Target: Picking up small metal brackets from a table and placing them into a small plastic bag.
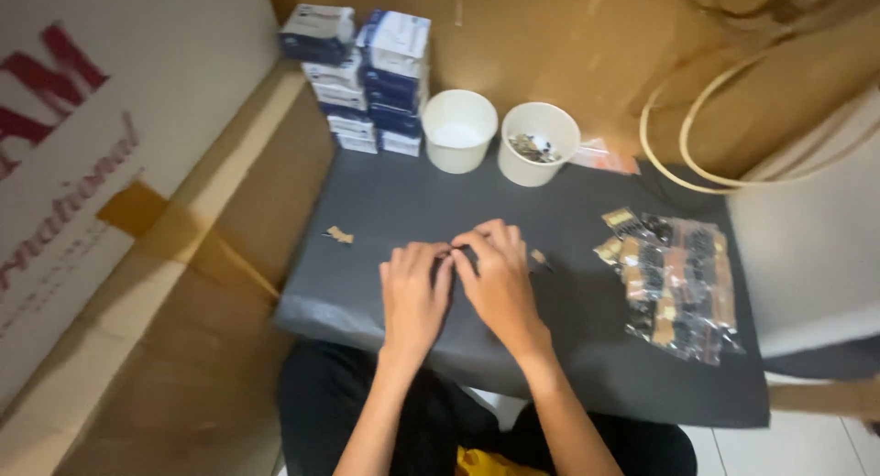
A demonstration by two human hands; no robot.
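My left hand and my right hand rest together on a dark grey work surface, fingertips meeting over a small dark item that is mostly hidden by the fingers. Both hands pinch at it; its shape cannot be made out. A small tan piece lies just right of my right hand. Another small tan scrap lies to the left of my left hand.
Two white paper cups stand at the back: one looks empty, the other holds small dark bits. Stacked blue-and-white boxes sit back left. Several clear packets of dark and tan parts lie right. Cardboard walls surround; looped tubing lies back right.
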